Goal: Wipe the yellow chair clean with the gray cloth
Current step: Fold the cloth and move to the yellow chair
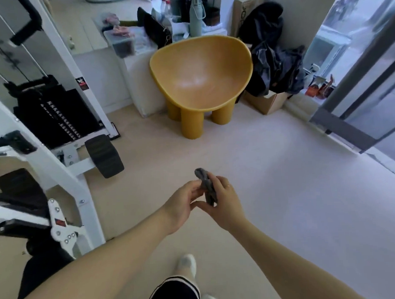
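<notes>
The yellow chair point(202, 82) stands ahead against the far wall, a rounded tub seat on thick legs, its seat bare. A crumpled gray cloth point(206, 186) is held out in front of me over the floor, well short of the chair. My left hand point(182, 203) pinches its left side. My right hand point(225, 201) wraps around it from the right, fingers closed on it. Most of the cloth is hidden between the two hands.
A white weight machine point(56, 123) with a black weight stack and padded footrest point(104, 156) fills the left side. Dark clothes point(276, 68) pile on a cardboard box right of the chair. A glass sliding door point(368, 76) runs along the right. Pale floor point(271, 169) lies between me and the chair.
</notes>
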Motion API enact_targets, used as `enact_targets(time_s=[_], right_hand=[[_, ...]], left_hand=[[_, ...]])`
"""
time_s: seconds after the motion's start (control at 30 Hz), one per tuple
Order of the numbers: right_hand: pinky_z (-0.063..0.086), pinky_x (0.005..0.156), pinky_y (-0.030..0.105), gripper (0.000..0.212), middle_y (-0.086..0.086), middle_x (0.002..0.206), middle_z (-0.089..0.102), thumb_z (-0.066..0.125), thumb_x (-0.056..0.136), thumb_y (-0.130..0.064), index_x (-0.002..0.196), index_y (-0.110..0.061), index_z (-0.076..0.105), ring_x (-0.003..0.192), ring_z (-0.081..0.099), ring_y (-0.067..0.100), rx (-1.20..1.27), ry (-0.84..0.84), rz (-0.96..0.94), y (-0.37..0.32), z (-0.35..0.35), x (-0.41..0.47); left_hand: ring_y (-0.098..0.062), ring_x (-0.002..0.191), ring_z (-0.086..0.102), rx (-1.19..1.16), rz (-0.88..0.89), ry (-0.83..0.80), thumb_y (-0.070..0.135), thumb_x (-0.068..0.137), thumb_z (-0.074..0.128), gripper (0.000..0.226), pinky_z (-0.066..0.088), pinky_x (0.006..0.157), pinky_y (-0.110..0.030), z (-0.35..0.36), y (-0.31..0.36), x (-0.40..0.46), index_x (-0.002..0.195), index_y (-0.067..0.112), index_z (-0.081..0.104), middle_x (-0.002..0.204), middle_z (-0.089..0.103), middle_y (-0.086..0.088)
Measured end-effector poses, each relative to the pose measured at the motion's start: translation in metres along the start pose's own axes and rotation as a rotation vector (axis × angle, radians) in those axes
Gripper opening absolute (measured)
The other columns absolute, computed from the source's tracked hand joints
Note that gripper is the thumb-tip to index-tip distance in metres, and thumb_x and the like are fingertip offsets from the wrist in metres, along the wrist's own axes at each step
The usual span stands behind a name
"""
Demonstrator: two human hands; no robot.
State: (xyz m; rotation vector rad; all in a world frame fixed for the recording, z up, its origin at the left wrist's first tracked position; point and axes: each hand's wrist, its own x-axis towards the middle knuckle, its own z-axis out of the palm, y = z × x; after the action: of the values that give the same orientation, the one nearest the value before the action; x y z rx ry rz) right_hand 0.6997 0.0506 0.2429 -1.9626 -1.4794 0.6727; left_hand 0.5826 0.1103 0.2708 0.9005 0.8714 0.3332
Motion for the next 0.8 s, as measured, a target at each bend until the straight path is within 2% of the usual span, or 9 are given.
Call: enact_targets(time_s=[0.07, 0.17, 0.23, 0.3, 0.37, 0.43, 0.57, 0.67, 0.8], right_hand=[[0.047, 0.083, 0.039, 0.053, 0.009, 0.116, 0.057, 0.069, 0.080, -0.017, 0.129, -0.015, 0.050, 0.100, 0.057, 0.029, 0.074, 0.083, -0.040, 0.012, -0.018, 0.033], [0.046, 0.081, 0.035, 0.032, 0.007, 0.113, 0.062, 0.060, 0.089, -0.016, 0.121, -0.015, 0.056, 0.100, 0.057, 0.027, 0.056, 0.078, -0.071, 0.027, -0.042, 0.095], [0.046, 0.077, 0.037, 0.033, 0.008, 0.113, 0.060, 0.056, 0.090, -0.015, 0.122, -0.017, 0.055, 0.099, 0.056, 0.028, -0.105, 0.039, -0.091, 0.043, -0.057, 0.141], [0.046, 0.070, 0.037, 0.034, 0.008, 0.111, 0.058, 0.053, 0.091, -0.017, 0.124, -0.018, 0.052, 0.097, 0.055, 0.030, -0.276, 0.008, -0.146, 0.058, -0.074, 0.191], [0.045, 0.067, 0.036, 0.034, 0.006, 0.114, 0.056, 0.050, 0.093, -0.019, 0.127, -0.018, 0.047, 0.098, 0.053, 0.028, -0.422, -0.056, -0.184, 0.067, -0.092, 0.244], [0.042, 0.065, 0.035, 0.033, 0.003, 0.116, 0.053, 0.046, 0.095, -0.019, 0.127, -0.016, 0.042, 0.100, 0.052, 0.026, -0.547, -0.142, -0.195, 0.072, -0.108, 0.300], [0.046, 0.058, 0.037, 0.027, 0.007, 0.106, 0.055, 0.051, 0.092, -0.013, 0.119, -0.013, 0.049, 0.093, 0.055, 0.029, -0.597, -0.161, -0.313, 0.079, -0.128, 0.405], [0.038, 0.052, 0.033, 0.025, 0.007, 0.107, 0.055, 0.057, 0.088, -0.011, 0.114, -0.011, 0.055, 0.097, 0.053, 0.030, -0.479, -0.124, -0.305, 0.084, -0.136, 0.470], [0.038, 0.057, 0.033, 0.033, 0.009, 0.111, 0.050, 0.054, 0.091, -0.013, 0.123, -0.015, 0.051, 0.099, 0.050, 0.031, -0.467, -0.226, -0.361, 0.100, -0.139, 0.562]], left_hand=[[-0.001, 0.118, 0.049, 0.150, 0.056, -0.043, 0.026, 0.097, 0.031, 0.036, 0.028, 0.100, -0.026, 0.001, 0.020, 0.023, 0.105, 0.025, 0.066, 0.111, 0.066, 0.012], [0.011, 0.101, 0.056, 0.418, 0.243, 0.009, 0.017, 0.097, 0.040, 0.030, 0.038, 0.090, -0.008, -0.006, 0.058, 0.072, 0.101, 0.026, 0.068, 0.106, 0.067, 0.012], [-0.001, 0.099, 0.059, 0.616, 0.386, 0.177, 0.009, 0.095, 0.045, 0.026, 0.044, 0.092, -0.016, -0.016, 0.078, 0.116, 0.101, 0.021, 0.066, 0.105, 0.066, 0.004], [-0.013, 0.098, 0.056, 0.877, 0.438, 0.278, 0.010, 0.093, 0.047, 0.027, 0.044, 0.087, -0.023, -0.030, 0.101, 0.166, 0.116, 0.016, 0.060, 0.115, 0.060, -0.001], [-0.013, 0.094, 0.052, 1.084, 0.378, 0.307, 0.013, 0.092, 0.047, 0.035, 0.041, 0.083, -0.022, -0.049, 0.125, 0.215, 0.127, 0.016, 0.052, 0.122, 0.055, 0.000], [-0.019, 0.102, 0.053, 1.200, 0.259, 0.331, 0.015, 0.092, 0.045, 0.041, 0.043, 0.088, -0.027, -0.069, 0.154, 0.258, 0.132, 0.017, 0.047, 0.129, 0.051, -0.001], [-0.024, 0.117, 0.051, 1.242, 0.081, 0.412, 0.017, 0.092, 0.044, 0.044, 0.042, 0.095, -0.031, -0.104, 0.210, 0.333, 0.135, 0.016, 0.042, 0.139, 0.043, -0.005], [-0.029, 0.123, 0.047, 1.166, -0.032, 0.513, 0.022, 0.092, 0.048, 0.048, 0.040, 0.097, -0.031, -0.119, 0.246, 0.382, 0.138, 0.015, 0.037, 0.152, 0.018, -0.004], [-0.029, 0.131, 0.040, 1.016, -0.031, 0.617, 0.019, 0.091, 0.052, 0.047, 0.037, 0.103, -0.033, -0.135, 0.279, 0.451, 0.135, 0.010, 0.040, 0.155, 0.009, -0.010]])
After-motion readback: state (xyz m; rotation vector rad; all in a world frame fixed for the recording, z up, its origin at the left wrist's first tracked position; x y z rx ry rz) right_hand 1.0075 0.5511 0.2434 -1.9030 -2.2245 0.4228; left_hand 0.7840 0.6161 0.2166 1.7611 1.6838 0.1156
